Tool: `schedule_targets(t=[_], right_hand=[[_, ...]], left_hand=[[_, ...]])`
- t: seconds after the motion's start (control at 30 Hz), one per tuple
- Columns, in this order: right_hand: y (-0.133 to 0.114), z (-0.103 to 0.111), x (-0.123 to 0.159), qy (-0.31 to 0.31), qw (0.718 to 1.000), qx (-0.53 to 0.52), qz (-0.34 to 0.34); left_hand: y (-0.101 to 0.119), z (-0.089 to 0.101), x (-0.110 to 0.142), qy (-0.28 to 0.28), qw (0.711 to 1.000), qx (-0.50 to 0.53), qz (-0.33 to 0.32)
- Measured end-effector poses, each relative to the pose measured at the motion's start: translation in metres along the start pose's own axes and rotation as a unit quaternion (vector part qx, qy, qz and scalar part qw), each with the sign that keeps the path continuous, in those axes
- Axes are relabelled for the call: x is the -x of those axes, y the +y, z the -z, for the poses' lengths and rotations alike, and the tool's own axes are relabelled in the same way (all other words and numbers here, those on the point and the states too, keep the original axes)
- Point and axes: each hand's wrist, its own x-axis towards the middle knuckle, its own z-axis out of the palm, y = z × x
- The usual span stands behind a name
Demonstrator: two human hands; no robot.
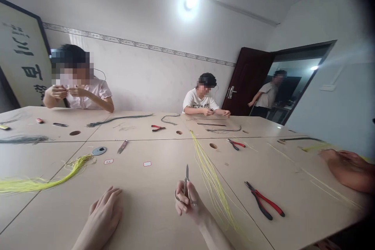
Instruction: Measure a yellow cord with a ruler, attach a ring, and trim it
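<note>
My right hand (189,199) grips a small pair of scissors (186,174) by its handle loops, the blades together and pointing away from me. Palm down, my left hand (105,213) rests on the table, its fingers stretched out and holding nothing. Just right of the scissors lies a long bundle of yellow strands (209,174), spread toward the near side. Farther right are pliers (265,201) with red and black handles. Another yellow bundle (63,177) lies beyond my left hand.
On the wooden table (140,211) are more pliers (236,144), a utility knife (123,146), a grey grommet (99,150) and cable holes (213,146). Two people (202,99) work across the table. A co-worker's hands (345,168) are at right. Another person stands by the door (244,82).
</note>
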Motion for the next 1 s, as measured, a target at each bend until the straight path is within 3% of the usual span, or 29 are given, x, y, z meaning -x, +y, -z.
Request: schedule_targets(t=[0.3, 0.77, 1.0], right_hand=[[0.000, -0.008, 0.002, -0.035, 0.999, 0.023, -0.010], [0.002, -0.006, 0.004, -0.101, 0.994, 0.042, -0.029], [-0.007, -0.001, 0.012, -0.067, 0.989, 0.117, -0.057]], left_hand=[[0.006, 0.001, 0.005, 0.037, 0.999, 0.010, 0.002], [0.008, 0.004, 0.004, 0.012, 1.000, -0.013, 0.005], [-0.005, -0.009, -0.002, 0.013, 1.000, -0.015, 0.010]])
